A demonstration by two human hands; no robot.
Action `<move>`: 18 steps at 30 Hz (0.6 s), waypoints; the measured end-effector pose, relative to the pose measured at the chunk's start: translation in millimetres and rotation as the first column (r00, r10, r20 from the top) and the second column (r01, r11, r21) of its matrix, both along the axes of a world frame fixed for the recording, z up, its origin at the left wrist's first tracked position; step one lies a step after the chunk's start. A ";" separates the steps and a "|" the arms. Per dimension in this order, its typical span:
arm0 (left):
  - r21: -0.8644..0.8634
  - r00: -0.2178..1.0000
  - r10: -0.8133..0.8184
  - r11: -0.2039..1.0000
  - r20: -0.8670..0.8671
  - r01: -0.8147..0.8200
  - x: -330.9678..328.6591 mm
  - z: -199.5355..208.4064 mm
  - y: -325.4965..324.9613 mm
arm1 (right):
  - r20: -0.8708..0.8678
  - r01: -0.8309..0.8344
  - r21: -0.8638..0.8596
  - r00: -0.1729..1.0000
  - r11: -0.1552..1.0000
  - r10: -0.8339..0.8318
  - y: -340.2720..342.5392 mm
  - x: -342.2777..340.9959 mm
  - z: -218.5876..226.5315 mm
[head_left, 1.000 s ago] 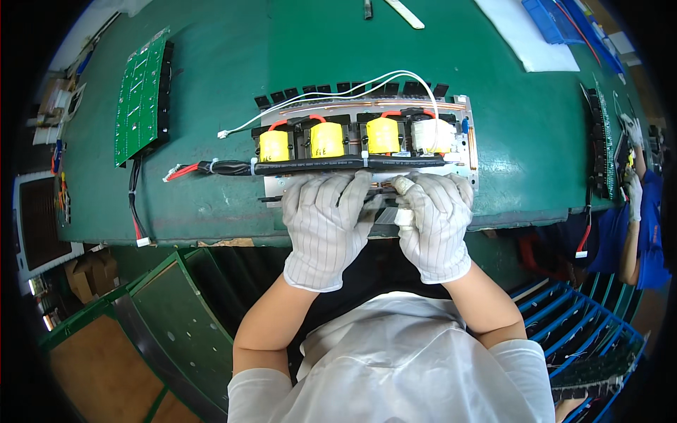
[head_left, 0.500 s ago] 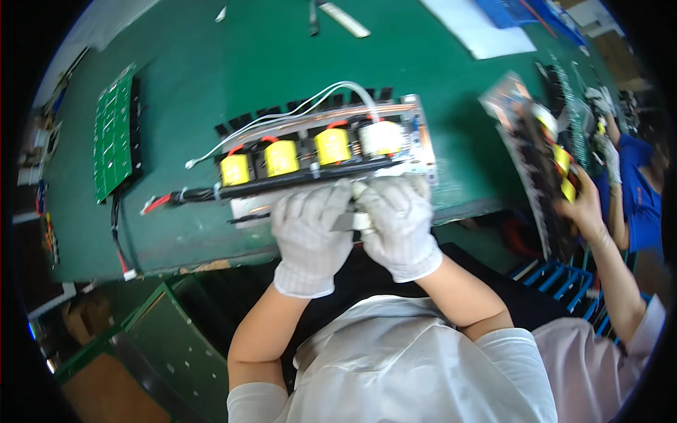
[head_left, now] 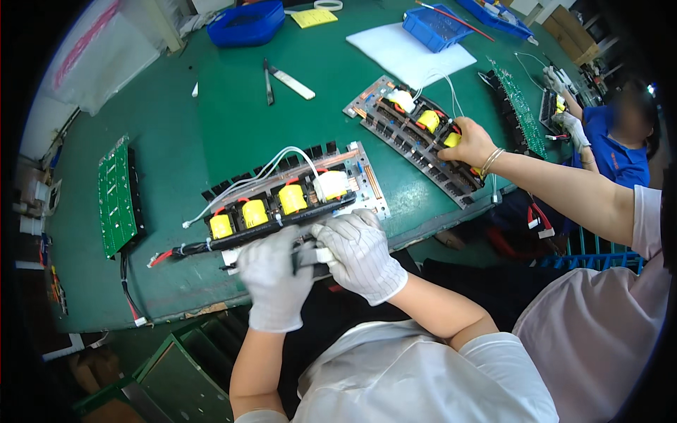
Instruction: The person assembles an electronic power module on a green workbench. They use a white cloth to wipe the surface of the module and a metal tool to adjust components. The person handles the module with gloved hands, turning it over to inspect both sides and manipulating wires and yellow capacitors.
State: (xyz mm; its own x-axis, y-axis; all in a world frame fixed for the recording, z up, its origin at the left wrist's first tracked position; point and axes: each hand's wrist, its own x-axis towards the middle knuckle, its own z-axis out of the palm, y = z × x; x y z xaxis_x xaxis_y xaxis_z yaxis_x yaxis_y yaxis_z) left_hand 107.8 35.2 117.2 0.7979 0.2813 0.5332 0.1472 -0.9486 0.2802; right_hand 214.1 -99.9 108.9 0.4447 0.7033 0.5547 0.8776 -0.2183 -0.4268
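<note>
A circuit board (head_left: 367, 183) with yellow-wrapped transformers (head_left: 291, 199), a white-wrapped one and black parts along its far edge lies in front of me. A thick black cable bundle (head_left: 261, 235) runs along its near side, with red wire ends at the left. My right hand (head_left: 361, 255), in a white striped glove, is closed at the near edge on a small white piece (head_left: 325, 255). My left hand (head_left: 275, 280), also gloved, is smeared by motion beside it; its fingers cannot be read. A dark grey strip (head_left: 305, 256) shows between the hands, its kind unclear.
At right, a co-worker's bare hand (head_left: 469, 144) grips a similar board (head_left: 416, 137). A green board (head_left: 116, 201) stands at left. Beyond lie a knife-like tool (head_left: 292, 83), a blue tray (head_left: 436, 28) on a white sheet (head_left: 374, 46), and a blue bin (head_left: 247, 25).
The view has shifted, showing more of the far table. My left hand has moved slightly away from my right. The co-worker's board, tilted up before, now lies on the table.
</note>
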 end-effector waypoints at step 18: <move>0.142 0.986 0.158 0.978 -0.052 -0.150 -43.5 -18.1 23.3 | -0.025 -0.006 0.148 1.000 0.989 0.009 -8.6 5.0 2.5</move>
